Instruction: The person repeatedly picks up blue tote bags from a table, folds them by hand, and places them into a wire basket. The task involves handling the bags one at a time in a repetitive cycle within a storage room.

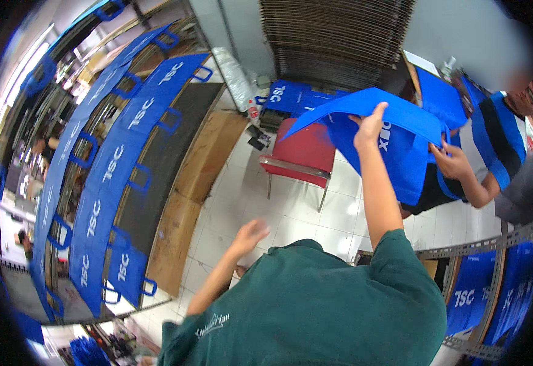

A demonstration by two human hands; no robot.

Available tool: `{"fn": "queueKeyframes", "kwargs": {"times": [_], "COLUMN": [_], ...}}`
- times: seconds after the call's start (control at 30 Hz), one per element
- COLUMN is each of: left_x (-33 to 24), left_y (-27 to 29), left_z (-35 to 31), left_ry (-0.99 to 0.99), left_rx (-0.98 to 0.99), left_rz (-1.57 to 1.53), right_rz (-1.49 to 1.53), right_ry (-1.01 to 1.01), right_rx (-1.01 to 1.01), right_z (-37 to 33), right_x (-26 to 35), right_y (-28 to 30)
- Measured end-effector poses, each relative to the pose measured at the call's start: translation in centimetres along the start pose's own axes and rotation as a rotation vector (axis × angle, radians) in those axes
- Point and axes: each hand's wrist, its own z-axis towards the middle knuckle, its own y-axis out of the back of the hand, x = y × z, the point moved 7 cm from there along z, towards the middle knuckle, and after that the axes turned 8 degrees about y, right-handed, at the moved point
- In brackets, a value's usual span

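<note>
- Subject item: a blue bag [410,174] with a white print, at 2 o'clock, raised in the air and bent over along its top, with a point of it reaching toward 12 o'clock.
- Right hand [370,128]: at 2 o'clock, arm outstretched, touching the blue bag, fingers in front of the folded-over part. Whether thumb and fingers are clamped on the cloth cannot be told.
- Left hand [251,236]: just below centre, toward 6 o'clock; blurred, fingers loosely apart, nothing seen in it, away from the blue bag.
- Co-worker's hand [454,163]: toward 3 o'clock, at the bag's far right edge, fingers on the cloth; the striped sleeve [492,137] lies beyond.
- Step in hand, as judged: handling of one bag in the air, with two people in contact with it.
- Next move, as judged: any shift of the bag calls for a sure hold on its edge, agreement with the co-worker over who lets go, and a free left hand to steady the loose side.
- Surroundings: red chair [297,149] between 1 and 2 o'clock, below the bag; wire trays [339,43] stacked near 1 o'clock; long rack of flat bags [111,171] at 9 o'clock; metal rack [495,268] with further blue pieces at 4 o'clock.
</note>
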Motion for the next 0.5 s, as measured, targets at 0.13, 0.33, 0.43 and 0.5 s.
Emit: {"fn": "queueKeyframes", "kwargs": {"times": [0.13, 0.33, 0.43, 0.5], "left_x": [-17.6, -27.1, -26.9, -25.2], "left_y": [1.0, 7.0, 10.3, 14.0], "left_z": [3.5, 4.8, 3.8, 3.4], "left_ry": [-0.199, -0.317, -0.231, -0.408], "left_rx": [0.17, -0.203, -0.358, -0.518], "left_rz": [-0.463, -0.774, -0.397, -0.342], "right_rz": [0.048, -0.026, 0.131, 0.148], "right_ry": [0.104, -0.246, -0.344, -0.483], "right_rx": [-0.007, 0.256, 0.381, 0.736], "right_z": [-7.7, -17.8, -21.7, -29.1], "right_x": [-2.1, -1.7, -1.8, 0.1], "right_y": [-7.6, -13.8, -16.0, -15.7]}}
